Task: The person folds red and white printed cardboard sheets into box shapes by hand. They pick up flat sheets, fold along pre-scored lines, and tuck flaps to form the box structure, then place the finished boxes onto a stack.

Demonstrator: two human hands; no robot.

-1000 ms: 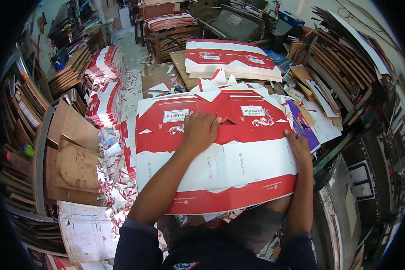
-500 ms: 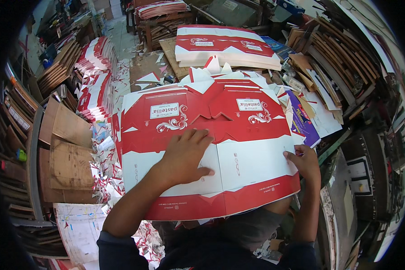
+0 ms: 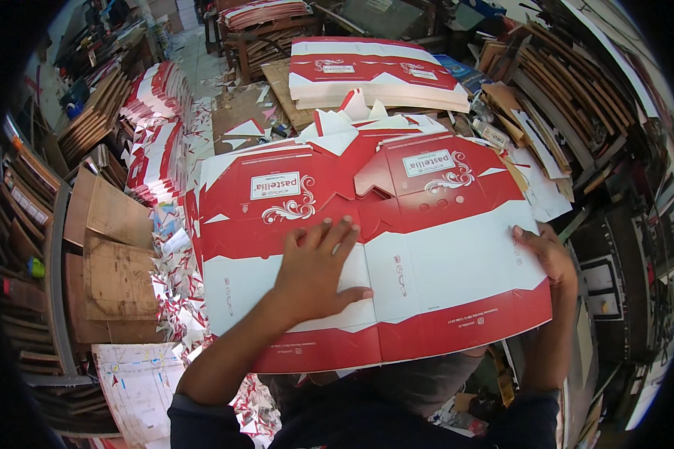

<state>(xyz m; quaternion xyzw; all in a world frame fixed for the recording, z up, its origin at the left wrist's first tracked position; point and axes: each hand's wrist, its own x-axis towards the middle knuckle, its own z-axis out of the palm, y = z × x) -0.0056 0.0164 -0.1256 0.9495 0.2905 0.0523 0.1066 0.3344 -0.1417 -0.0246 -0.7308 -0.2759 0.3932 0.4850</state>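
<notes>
Two red and white printed cardboard box blanks lie side by side on a stack in front of me. My left hand [image 3: 316, 273] rests with fingers spread on the left blank [image 3: 240, 277], its thumb reaching over the seam. My right hand [image 3: 548, 256] grips the outer edge of the right blank [image 3: 457, 262], thumb on top and the other fingers hidden beneath. That blank sits turned and shifted to the right, with a gap at its notched tab near the middle. White and red offcut points [image 3: 337, 123] stick up behind the blanks.
A stack of printed sheets [image 3: 374, 78] stands beyond. Stacked blanks [image 3: 156, 157] and a heap of paper scraps [image 3: 176, 284] lie to the left. Wooden boards [image 3: 120, 273] lean at the far left; cutting boards [image 3: 569, 82] are stacked at the right.
My right hand has pulled the right blank outward to the right and turned it, parting it from the left blank. My left hand has stayed nearly in place, fingers spreading a little more.
</notes>
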